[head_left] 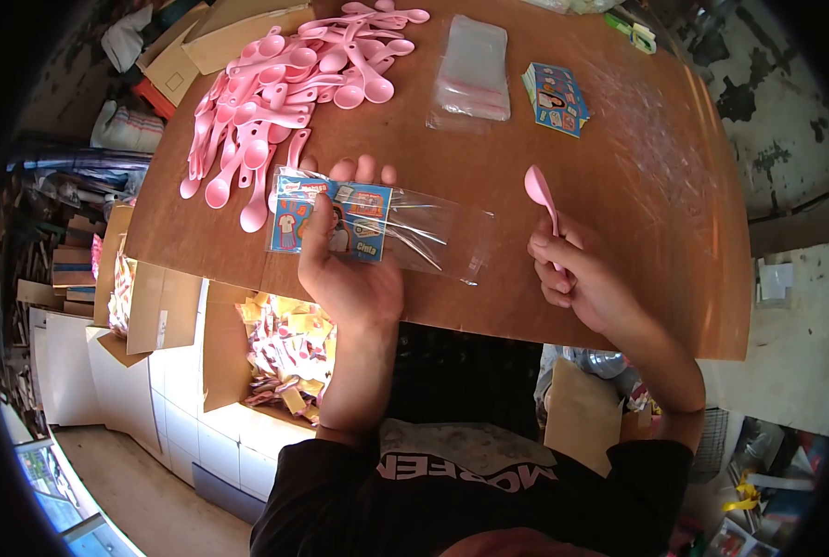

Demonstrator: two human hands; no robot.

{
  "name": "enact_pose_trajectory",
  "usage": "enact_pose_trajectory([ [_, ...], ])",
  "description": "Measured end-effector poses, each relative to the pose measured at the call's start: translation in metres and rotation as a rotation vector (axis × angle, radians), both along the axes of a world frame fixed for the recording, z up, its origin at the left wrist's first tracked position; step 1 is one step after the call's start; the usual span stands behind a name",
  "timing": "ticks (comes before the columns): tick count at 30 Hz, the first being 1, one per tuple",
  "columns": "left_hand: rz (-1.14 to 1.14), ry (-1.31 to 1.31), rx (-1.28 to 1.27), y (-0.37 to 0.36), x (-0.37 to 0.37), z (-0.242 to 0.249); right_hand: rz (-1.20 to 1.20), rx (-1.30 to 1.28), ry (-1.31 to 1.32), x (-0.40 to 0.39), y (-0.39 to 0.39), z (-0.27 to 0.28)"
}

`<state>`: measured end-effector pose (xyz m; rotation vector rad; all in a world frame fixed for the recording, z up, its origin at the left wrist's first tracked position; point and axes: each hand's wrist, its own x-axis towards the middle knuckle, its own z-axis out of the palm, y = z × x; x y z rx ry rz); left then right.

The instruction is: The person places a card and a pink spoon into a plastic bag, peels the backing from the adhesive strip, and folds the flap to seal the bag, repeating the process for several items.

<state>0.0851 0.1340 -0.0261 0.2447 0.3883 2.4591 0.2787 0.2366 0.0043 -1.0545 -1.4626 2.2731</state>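
In the head view my left hand (354, 278) grips a clear plastic bag (442, 237) with a blue printed card (366, 206) inside its left end. The thumb lies over the card and the fingertips show behind it. The bag's clear end points right, toward my other hand. My right hand (577, 269) is closed around the handle of a pink spoon (538, 188), its bowl held up and apart from the bag. A heap of pink spoons (275, 102) lies on the brown table (414, 158), up and left of my left hand.
A stack of clear bags (473, 70) and a pile of blue cards (556, 98) lie at the far side. Loose clear plastic (647, 148) is at the right. Below the table's near edge stands a cardboard box (227, 348) of wrapped packets. A green item (633, 33) lies far right.
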Motion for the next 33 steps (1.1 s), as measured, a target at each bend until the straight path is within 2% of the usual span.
enact_pose_trajectory([
  [3, -0.036, -0.009, 0.002, 0.000, 0.005, 0.000, -0.113, 0.049, -0.018, -0.017, -0.013, 0.008],
  [5, -0.044, -0.014, -0.015, 0.001, 0.008, 0.000, -0.090, 0.029, 0.011, -0.025, -0.018, 0.011],
  [10, 0.113, 0.187, -0.113, 0.004, 0.014, -0.004, -0.071, 0.002, 0.125, -0.032, -0.020, 0.007],
  [16, 0.051, 0.158, -0.074, 0.001, 0.015, -0.004, -0.034, -0.039, 0.230, -0.038, -0.025, 0.012],
  [18, 0.018, 0.129, -0.060, -0.001, 0.015, -0.003, -0.031, 0.106, 0.137, -0.037, -0.026, 0.005],
  [22, -0.121, 0.027, 0.008, -0.006, 0.013, -0.004, 0.015, 0.222, 0.070, -0.035, -0.024, -0.003],
  [24, -0.151, 0.010, 0.034, -0.007, 0.012, -0.006, -0.118, 0.440, 0.083, -0.037, -0.030, -0.004],
  [30, -0.142, -0.032, 0.051, -0.008, 0.013, -0.006, -0.082, 0.348, -0.062, -0.034, -0.026, 0.002],
  [33, -0.091, 0.009, 0.055, -0.008, 0.014, -0.009, -0.128, 0.252, -0.020, -0.033, -0.023, -0.005],
])
